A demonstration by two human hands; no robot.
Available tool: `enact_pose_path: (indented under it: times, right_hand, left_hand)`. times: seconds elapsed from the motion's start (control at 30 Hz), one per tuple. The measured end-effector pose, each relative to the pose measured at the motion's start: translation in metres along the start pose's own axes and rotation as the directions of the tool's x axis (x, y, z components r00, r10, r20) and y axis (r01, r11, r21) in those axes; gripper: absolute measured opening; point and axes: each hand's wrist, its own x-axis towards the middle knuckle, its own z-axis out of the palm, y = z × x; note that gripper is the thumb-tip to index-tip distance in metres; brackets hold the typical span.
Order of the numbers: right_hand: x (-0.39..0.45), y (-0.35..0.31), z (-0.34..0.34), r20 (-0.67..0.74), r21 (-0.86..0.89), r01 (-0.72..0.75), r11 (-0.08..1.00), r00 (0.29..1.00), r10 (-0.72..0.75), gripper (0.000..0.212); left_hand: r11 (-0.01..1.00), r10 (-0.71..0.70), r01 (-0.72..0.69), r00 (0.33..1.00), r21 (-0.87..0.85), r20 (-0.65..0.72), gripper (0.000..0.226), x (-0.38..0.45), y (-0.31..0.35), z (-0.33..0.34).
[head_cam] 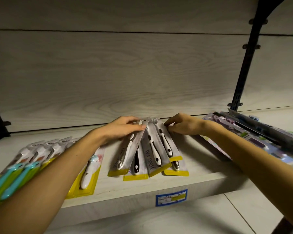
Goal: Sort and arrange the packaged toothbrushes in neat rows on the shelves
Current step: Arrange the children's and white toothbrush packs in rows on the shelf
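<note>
Squaring up the fan of grey packs (149, 149) in the middle of the shelf (201, 181) is what I am judging to be the step in hand. My left hand (122, 128) is pinching the top of the leftmost grey pack (125, 152), thumb on its face and fingers (134, 119) curled behind its upper edge, and that end is lifting slightly off the others. I take this hold as a way to swing the tilted pack back in line with its neighbours. My right hand (182, 124) is resting at the top right corner of the fan, fingertips bent and pressing on the edge of the rightmost grey pack (166, 144), probably steadying the stack so it is not sliding while the left one is turning. Whether those fingertips are really nipping the card or only pushing it, I cannot tell.

The grey packs are overlapping like cards, yellow bottom strips pointing toward 6 o'clock, tops meeting near the back wall at 12 o'clock. A white brush on a yellow card (87, 173) is lying at 8 o'clock of the fan, partly under my left forearm. Further out at 9 o'clock, teal-handled packs (16, 176) are lying in an overlapped row. At 3 o'clock, purple and dark packs (253, 137) are heaped loosely, still needing sorting. A price label (171, 197) is sitting on the shelf's front edge at 6 o'clock.
</note>
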Motion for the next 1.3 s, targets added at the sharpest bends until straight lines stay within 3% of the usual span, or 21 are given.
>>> enact_pose_path:
  times: [0.1,0.27,0.43,0.63,0.7,0.77,0.83,0.93,1.03,1.1,1.3]
  right_hand:
    - [-0.004,0.002,-0.002,0.017,-0.074,0.058,0.996,0.998,-0.057,0.034]
    - [-0.009,0.008,-0.020,-0.017,-0.015,0.034,0.999,0.999,-0.034,0.030]
    - [-0.018,0.009,-0.048,0.011,0.238,-0.082,0.968,0.997,0.082,0.031]
    - [-0.020,0.011,-0.069,-0.106,0.374,-0.016,0.927,0.993,0.060,0.026]
    - [-0.015,0.000,-0.064,-0.123,0.396,0.036,0.917,0.992,0.015,0.026]
    - [-0.009,-0.017,-0.054,-0.130,0.414,0.095,0.905,0.990,-0.044,0.025]
    - [0.000,-0.037,-0.040,-0.116,0.398,0.128,0.909,0.989,-0.088,0.024]
    - [0.013,-0.064,-0.017,-0.105,0.300,0.152,0.942,0.987,-0.125,0.025]
    - [0.024,-0.081,0.000,-0.160,0.070,0.226,0.972,0.964,-0.212,0.027]
    - [0.028,-0.084,0.009,-0.164,-0.042,0.224,0.974,0.960,-0.228,0.030]
    - [0.035,-0.082,0.024,-0.129,-0.090,0.239,0.967,0.960,-0.250,0.032]
  left_hand:
    - [1.000,0.017,-0.017,0.999,0.002,-0.043,0.049,0.003,-0.001,0.001]
    - [0.997,-0.015,0.002,0.986,-0.083,-0.166,0.043,0.011,-0.007,0.004]
    - [0.991,-0.068,0.038,0.966,-0.127,-0.248,0.045,0.024,-0.010,0.010]
    - [0.918,-0.201,0.103,0.953,-0.383,-0.225,0.036,0.031,-0.006,0.008]
    - [0.955,-0.170,0.081,0.938,-0.286,-0.301,0.055,0.029,-0.002,0.001]
    - [0.994,-0.098,0.076,0.933,-0.076,-0.345,0.069,0.022,-0.001,-0.009]
    - [0.996,-0.048,0.068,0.946,0.052,-0.319,0.061,0.016,0.000,-0.019]
    - [0.992,-0.043,0.078,0.947,0.099,-0.318,0.050,0.009,0.003,-0.034]
    - [0.984,-0.061,0.110,0.947,0.138,-0.315,0.053,0.003,0.004,-0.044]
    - [0.981,-0.084,0.135,0.944,0.140,-0.320,0.046,0.003,0.001,-0.049]
    - [0.986,-0.132,0.158,0.923,0.046,-0.362,0.020,0.003,-0.005,-0.065]
